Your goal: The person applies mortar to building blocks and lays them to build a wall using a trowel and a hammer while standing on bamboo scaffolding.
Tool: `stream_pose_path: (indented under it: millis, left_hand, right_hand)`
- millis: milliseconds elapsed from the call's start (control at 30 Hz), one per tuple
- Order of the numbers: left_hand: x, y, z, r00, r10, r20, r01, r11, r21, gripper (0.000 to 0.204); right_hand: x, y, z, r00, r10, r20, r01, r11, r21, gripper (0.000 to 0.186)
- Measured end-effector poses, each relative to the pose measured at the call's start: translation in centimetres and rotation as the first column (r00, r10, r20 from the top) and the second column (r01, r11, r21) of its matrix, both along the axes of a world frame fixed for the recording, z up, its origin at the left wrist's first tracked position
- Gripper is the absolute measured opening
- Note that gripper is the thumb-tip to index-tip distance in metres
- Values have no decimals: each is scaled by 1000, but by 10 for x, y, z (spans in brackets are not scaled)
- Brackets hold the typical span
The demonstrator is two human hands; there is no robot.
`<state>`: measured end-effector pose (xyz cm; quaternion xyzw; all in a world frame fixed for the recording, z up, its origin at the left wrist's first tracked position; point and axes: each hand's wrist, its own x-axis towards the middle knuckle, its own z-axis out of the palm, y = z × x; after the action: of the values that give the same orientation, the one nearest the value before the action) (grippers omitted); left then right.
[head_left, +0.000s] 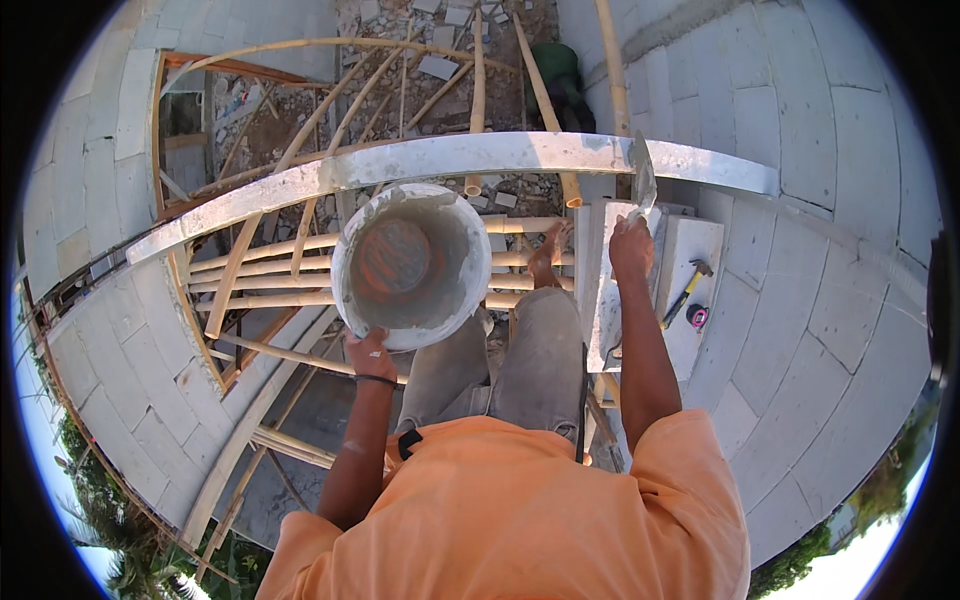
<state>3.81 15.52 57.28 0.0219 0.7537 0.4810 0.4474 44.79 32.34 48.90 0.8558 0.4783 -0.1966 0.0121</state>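
Note:
My left hand (370, 354) is closed on the near rim of a round bucket (462, 260), tilted so its inside shows. Wet grey mortar coats the bucket's walls, and a reddish patch shows at its bottom. To the right, my right hand (630, 248) grips the handle of a trowel (643, 178). The trowel's mortar-smeared blade points away from me, overlapping the right part of a long pale beam (450, 160). Under my right forearm lie white blocks (692, 245), one bearing a hammer (686, 293) with a yellow-and-black handle and a pink-and-black tape measure (697, 316).
Bamboo poles (265, 281) form a platform below, with my bare foot (548, 255) on it. More poles (478, 100) slope beyond the beam. Light block walls (830, 290) stand on both sides. Rubble (437, 67) covers the ground below, where another person (556, 75) in green bends over.

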Motion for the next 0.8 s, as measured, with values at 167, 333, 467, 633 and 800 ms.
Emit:
stream_pose_path:
  millis: [167, 333, 467, 633, 800]
  left_hand:
    - [-1, 1, 0, 999, 34, 1, -34, 999, 3, 52]
    - [-8, -4, -3, 1000, 23, 12, -24, 1000, 13, 51]
    - [-15, -4, -5, 999, -3, -49, 3, 1000, 5, 51]
    - [-12, 4, -3, 998, -56, -16, 56, 998, 21, 53]
    - [7, 22, 17, 994, -97, 53, 91, 991, 97, 60]
  right_hand:
    - [3, -11, 6, 999, 46, -16, -46, 999, 17, 41]
    - [23, -6, 6, 996, 29, -83, -38, 993, -115, 44]
    - [12, -12, 7, 995, 18, -101, -26, 996, -80, 45]
    - [27, -23, 16, 980, -68, -187, 57, 997, -61, 44]
    - [30, -73, 122, 858, -239, -454, 224, 971, -88, 43]
